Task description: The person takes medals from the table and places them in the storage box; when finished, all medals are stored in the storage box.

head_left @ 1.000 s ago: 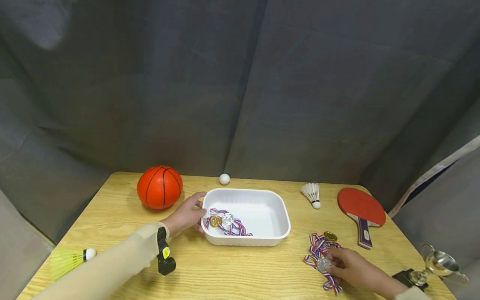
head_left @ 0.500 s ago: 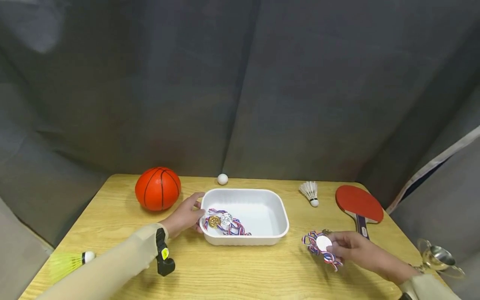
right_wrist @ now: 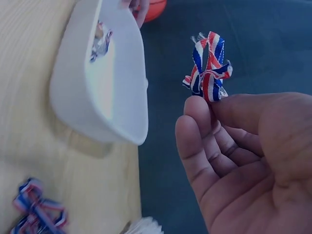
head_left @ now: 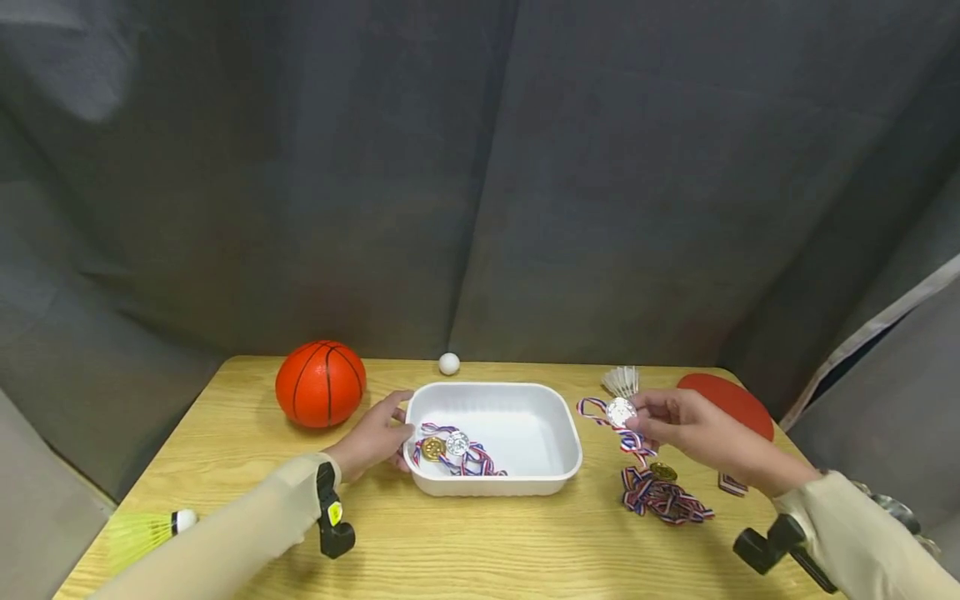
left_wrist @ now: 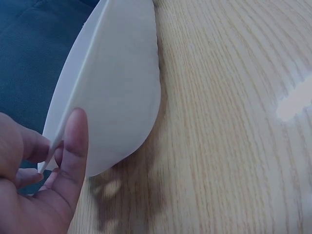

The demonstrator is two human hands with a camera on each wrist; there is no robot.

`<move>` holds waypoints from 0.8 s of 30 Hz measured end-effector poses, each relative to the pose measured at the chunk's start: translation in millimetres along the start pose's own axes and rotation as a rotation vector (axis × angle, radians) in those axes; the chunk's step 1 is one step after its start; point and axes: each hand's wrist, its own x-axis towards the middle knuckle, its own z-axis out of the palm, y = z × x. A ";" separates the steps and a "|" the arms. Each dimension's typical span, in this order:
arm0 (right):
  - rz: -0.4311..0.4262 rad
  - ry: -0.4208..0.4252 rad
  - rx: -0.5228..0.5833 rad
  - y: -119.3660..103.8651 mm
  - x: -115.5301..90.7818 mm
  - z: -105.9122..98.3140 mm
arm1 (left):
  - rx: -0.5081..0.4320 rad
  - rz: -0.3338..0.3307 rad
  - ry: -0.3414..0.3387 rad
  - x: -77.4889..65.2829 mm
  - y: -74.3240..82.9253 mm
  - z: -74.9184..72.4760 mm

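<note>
Between thumb and fingers my right hand (head_left: 686, 425) pinches a silver medal (head_left: 621, 412) by its edge, raised above the table to the right of the white tray (head_left: 540, 482). Its striped red, white and blue ribbon (right_wrist: 210, 73) is bunched up in the right wrist view. My left hand (head_left: 378, 435) grips the tray's left rim, thumb outside, as the left wrist view shows. In the tray's left part lie a gold medal (head_left: 432, 449) and a silver medal (head_left: 457, 443) with ribbons. Below my right hand, a gold medal (head_left: 663, 472) and ribbons (head_left: 663, 498) rest on the table.
An orange basketball (head_left: 321, 383) and a white ball (head_left: 449, 363) sit at the back. A white shuttlecock (head_left: 621, 381) and a red paddle (head_left: 727, 402) are partly hidden by my right hand. A yellow shuttlecock (head_left: 146, 536) lies left; a trophy (head_left: 896, 510) is mostly covered by my right sleeve.
My right hand has lifted the silver medal off the ribbon pile and carried it up and slightly left, towards the tray. The left hand keeps its hold on the rim.
</note>
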 end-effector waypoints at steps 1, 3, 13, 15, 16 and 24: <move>0.005 -0.001 -0.001 -5.1 5.2 0.5 | 0.001 -0.002 0.000 0.0 0.1 -0.3; 0.024 -0.008 0.012 -14.0 16.1 3.4 | 0.002 -0.005 -0.001 0.3 0.2 -0.5; 0.004 -0.084 0.095 -18.4 78.0 37.1 | -0.008 -0.005 0.006 2.2 -0.5 -1.2; 0.005 -0.101 0.113 -15.8 89.2 45.6 | -0.012 -0.002 0.005 2.3 -1.2 -1.2; 0.005 -0.109 0.122 -14.3 94.6 49.8 | -0.012 -0.001 0.005 2.4 -1.7 -1.3; 0.059 -0.131 0.121 -0.3 134.2 81.1 | -0.004 0.005 0.011 1.9 -3.2 -3.2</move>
